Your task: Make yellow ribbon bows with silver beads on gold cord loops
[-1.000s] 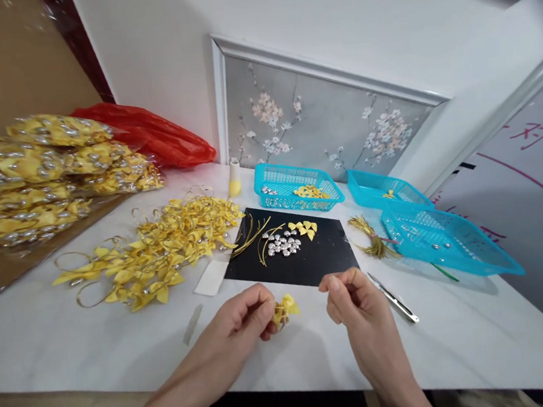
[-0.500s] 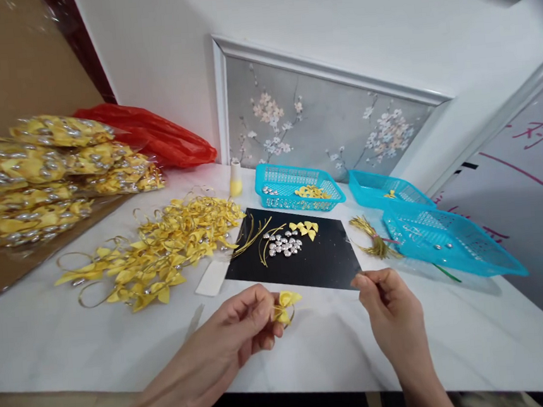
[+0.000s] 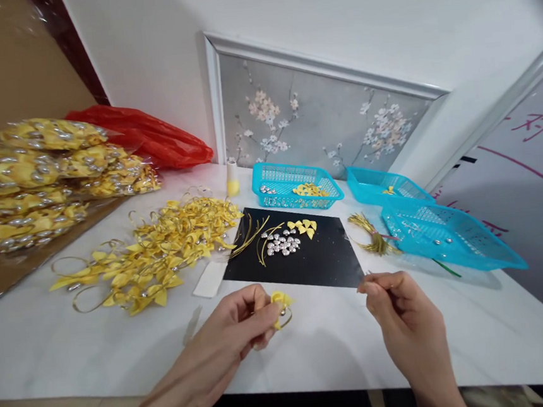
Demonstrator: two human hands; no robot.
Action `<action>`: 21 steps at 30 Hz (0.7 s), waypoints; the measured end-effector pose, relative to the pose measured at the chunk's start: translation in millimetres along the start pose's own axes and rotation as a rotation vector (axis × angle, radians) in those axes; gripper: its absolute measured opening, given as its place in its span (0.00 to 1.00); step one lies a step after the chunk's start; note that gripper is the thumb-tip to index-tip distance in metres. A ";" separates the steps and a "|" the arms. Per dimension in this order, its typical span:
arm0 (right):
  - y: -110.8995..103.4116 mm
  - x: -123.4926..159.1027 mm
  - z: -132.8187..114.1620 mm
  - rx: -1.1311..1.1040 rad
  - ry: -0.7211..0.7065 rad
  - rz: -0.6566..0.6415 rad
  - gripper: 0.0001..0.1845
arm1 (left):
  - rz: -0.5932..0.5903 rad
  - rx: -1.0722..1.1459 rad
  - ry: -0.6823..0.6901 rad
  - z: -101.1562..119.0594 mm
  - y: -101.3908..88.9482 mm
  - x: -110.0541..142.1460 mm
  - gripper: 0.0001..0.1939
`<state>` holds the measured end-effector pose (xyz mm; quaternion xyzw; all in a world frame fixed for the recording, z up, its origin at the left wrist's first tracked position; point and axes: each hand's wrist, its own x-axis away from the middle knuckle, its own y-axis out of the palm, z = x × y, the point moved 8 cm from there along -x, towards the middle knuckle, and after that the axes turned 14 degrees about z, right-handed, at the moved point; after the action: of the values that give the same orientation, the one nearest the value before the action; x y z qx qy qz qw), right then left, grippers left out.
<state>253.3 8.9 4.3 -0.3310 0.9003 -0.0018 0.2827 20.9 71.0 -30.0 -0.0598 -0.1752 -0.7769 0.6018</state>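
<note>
White table (image 3: 75, 347) | left hand (image 3: 238, 336) fingers still pinch yellow bow (image 3: 280, 303) | right hand (image 3: 405, 321) fingers pinched, pulled farther right

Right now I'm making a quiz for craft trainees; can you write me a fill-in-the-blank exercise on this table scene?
1. The left hand pinches a small ____ bow.
2. The silver beads lie on a ____ mat.
3. The baskets at the right are ____ in colour.
4. Behind the bagged bows lies a ____ plastic bag.

Missing words: yellow; black; blue; red
</note>
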 end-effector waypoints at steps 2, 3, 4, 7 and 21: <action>-1.5 2.8 -5.7 0.020 -0.030 -0.030 0.12 | 0.063 -0.051 0.071 2.5 -4.2 -3.8 0.23; -1.6 4.1 -8.0 0.033 -0.042 -0.056 0.12 | 0.085 -0.076 0.104 3.9 -6.0 -5.1 0.22; -0.9 5.6 -9.5 0.043 -0.046 -0.093 0.12 | 0.100 -0.098 0.131 5.3 -7.4 -5.8 0.22; 0.1 9.0 -9.6 0.066 -0.005 -0.182 0.13 | 0.089 -0.149 0.159 7.1 -7.4 -5.0 0.19; -47.3 1.0 -18.2 0.297 -0.143 -0.154 0.12 | 0.145 -0.207 0.196 3.9 -22.1 -7.2 0.14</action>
<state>271.6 -32.0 28.1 -0.3529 0.8398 -0.1328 0.3907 1.3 83.7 -32.9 -0.0576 -0.0299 -0.7473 0.6614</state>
